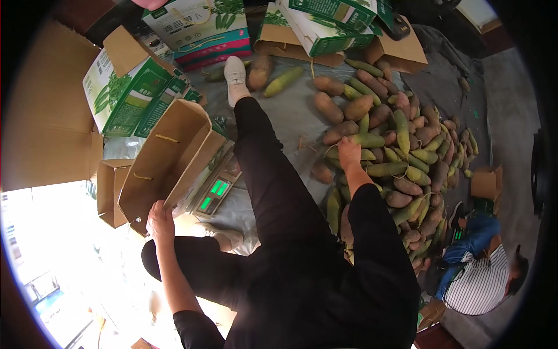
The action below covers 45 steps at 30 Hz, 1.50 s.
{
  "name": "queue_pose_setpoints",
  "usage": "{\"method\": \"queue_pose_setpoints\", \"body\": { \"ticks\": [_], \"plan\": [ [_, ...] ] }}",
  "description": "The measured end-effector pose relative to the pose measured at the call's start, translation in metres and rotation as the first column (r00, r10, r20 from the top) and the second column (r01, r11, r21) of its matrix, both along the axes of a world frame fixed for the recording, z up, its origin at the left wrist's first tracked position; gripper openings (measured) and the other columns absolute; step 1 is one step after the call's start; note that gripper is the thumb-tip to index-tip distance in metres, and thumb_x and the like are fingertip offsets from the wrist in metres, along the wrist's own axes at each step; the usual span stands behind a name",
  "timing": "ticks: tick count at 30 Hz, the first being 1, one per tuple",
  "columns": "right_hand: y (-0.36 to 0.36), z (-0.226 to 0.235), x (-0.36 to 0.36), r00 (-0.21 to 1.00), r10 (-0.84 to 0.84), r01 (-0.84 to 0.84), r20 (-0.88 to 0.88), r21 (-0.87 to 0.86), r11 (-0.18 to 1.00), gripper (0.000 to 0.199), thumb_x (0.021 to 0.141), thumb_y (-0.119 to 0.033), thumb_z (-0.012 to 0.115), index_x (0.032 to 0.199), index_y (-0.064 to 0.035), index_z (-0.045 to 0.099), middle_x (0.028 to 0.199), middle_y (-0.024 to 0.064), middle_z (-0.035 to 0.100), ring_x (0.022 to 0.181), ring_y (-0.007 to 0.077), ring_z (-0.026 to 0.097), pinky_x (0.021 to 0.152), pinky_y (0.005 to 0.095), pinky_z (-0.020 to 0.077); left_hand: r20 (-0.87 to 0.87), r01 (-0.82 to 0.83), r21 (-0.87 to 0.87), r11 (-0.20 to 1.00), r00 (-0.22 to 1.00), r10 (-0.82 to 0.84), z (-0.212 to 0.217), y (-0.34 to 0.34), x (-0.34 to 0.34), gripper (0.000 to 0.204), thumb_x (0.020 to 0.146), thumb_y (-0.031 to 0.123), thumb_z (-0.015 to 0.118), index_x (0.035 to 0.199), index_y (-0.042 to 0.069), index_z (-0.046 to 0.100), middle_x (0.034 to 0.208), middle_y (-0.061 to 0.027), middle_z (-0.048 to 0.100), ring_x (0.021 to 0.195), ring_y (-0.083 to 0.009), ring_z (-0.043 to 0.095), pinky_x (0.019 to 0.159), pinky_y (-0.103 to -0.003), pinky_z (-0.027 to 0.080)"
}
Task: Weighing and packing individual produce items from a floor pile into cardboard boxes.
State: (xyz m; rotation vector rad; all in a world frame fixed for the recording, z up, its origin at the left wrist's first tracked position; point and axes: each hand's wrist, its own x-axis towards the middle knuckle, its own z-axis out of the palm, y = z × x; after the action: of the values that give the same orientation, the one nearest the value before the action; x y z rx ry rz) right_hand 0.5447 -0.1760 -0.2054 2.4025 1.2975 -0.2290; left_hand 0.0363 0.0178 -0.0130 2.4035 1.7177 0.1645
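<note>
At the near edge of a tall open cardboard carton (160,152), my left hand (161,225) has its fingers closed on the rim. The carton is brown inside, has rope handles and leans beside a scale (214,192) with lit green displays. My right hand (349,153) reaches into the heap on the right, its fingers closed at the end of a green radish (368,140); part of the grip is hidden. Around that hand lie more long green radishes (388,169) and reddish-brown root vegetables (340,132).
Printed green-and-white cartons (119,93) stand at the far left, with others (325,26) at the back. A loose green radish (283,81) lies near my outstretched foot (235,72) on the grey sheet (290,125). Another person (479,279) in a striped top is at the right.
</note>
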Motion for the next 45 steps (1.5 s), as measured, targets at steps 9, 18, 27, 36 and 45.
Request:
{"method": "queue_pose_setpoints", "body": {
  "ticks": [9, 18, 27, 36, 45],
  "plan": [
    [0.018, 0.002, -0.002, 0.997, 0.071, -0.070, 0.031, -0.046, 0.996, 0.018, 0.082, -0.014, 0.051, 0.098, -0.0171, 0.061, 0.109, 0.0023, 0.051, 0.107, 0.0208, 0.047, 0.079, 0.0377, 0.0450, 0.000, 0.007, 0.014, 1.000, 1.000, -0.007, 0.003, 0.001, 0.000, 0.012, 0.079, 0.009, 0.056, 0.089, 0.003, 0.057, 0.087, -0.0145, 0.060, 0.082, -0.0344, 0.057, 0.070, -0.042, 0.044],
    [0.026, -0.007, 0.003, 0.993, 0.115, -0.114, 0.006, -0.098, 0.989, 0.022, 0.083, -0.017, 0.052, 0.100, -0.0190, 0.066, 0.112, -0.0001, 0.054, 0.112, 0.0197, 0.044, 0.084, 0.0359, 0.0415, -0.025, -0.015, 0.005, 1.000, 1.000, 0.015, 0.004, 0.002, 0.001, 0.012, 0.079, 0.010, 0.055, 0.090, 0.004, 0.057, 0.087, -0.0130, 0.059, 0.083, -0.0333, 0.056, 0.069, -0.041, 0.044],
    [0.025, -0.024, 0.012, 1.000, -0.010, 0.013, -0.024, 0.136, 0.991, 0.014, 0.081, -0.015, 0.055, 0.082, -0.0149, 0.068, 0.091, 0.0053, 0.062, 0.094, 0.0267, 0.054, 0.081, 0.0357, 0.0453, -0.023, -0.071, -0.018, 0.997, 0.997, 0.071, 0.004, 0.003, -0.004, 0.017, 0.076, 0.007, 0.058, 0.093, 0.004, 0.057, 0.091, -0.0142, 0.060, 0.089, -0.0352, 0.056, 0.074, -0.043, 0.045],
    [-0.025, -0.017, 0.084, 0.843, -0.073, 0.487, -0.534, 0.698, 0.525, 0.008, 0.085, -0.006, 0.053, 0.087, -0.0047, 0.061, 0.084, 0.0085, 0.062, 0.078, 0.0231, 0.056, 0.074, 0.0324, 0.0443, -0.038, -0.055, -0.068, 0.996, 0.998, 0.053, 0.010, 0.007, 0.007, 0.013, 0.078, 0.013, 0.059, 0.090, 0.008, 0.059, 0.086, -0.0093, 0.061, 0.085, -0.0301, 0.059, 0.072, -0.041, 0.047],
    [0.039, 0.160, 0.017, 0.361, -0.013, 0.926, -0.932, 0.357, 0.119, 0.015, 0.092, -0.020, 0.050, 0.097, -0.0079, 0.056, 0.101, 0.0042, 0.059, 0.097, 0.0135, 0.051, 0.078, 0.0390, 0.0452, -0.058, -0.034, -0.015, 0.999, 0.998, 0.033, 0.003, 0.000, -0.009, 0.009, 0.078, 0.011, 0.056, 0.086, 0.009, 0.059, 0.082, -0.0085, 0.060, 0.081, -0.0292, 0.060, 0.069, -0.041, 0.048]
  ]
}}
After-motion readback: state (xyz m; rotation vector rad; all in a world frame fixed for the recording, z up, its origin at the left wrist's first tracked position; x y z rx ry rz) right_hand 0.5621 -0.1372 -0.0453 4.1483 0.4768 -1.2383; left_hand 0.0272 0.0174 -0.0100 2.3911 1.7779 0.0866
